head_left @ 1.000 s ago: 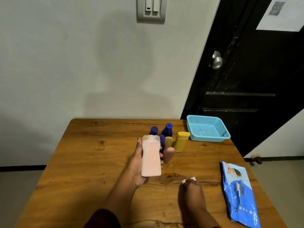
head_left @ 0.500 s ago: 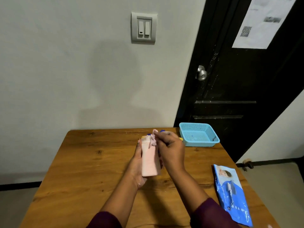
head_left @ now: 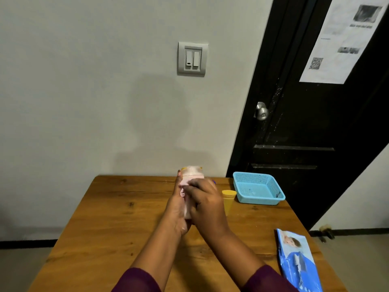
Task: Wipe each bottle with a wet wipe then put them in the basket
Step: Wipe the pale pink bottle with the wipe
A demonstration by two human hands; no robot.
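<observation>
My left hand [head_left: 177,209] grips a pale pink bottle [head_left: 190,174] upright above the middle of the wooden table [head_left: 117,224]. My right hand [head_left: 207,204] covers the bottle's front and presses a small pink wet wipe [head_left: 182,191] against it; only an edge of the wipe shows. A yellow bottle [head_left: 228,200] stands just right of my hands. The other bottles are hidden behind my hands, apart from a sliver of blue. The light blue basket [head_left: 259,191] sits at the table's far right corner with nothing in it.
A blue pack of wet wipes [head_left: 299,262] lies flat at the table's near right edge. Behind the table is a grey wall with a switch plate [head_left: 192,58]; a black door [head_left: 305,123] stands at the right.
My right hand rose from the table with the wipe, reached the bottle's top, and now has slid down over the bottle's front. The camera tilted upward.
</observation>
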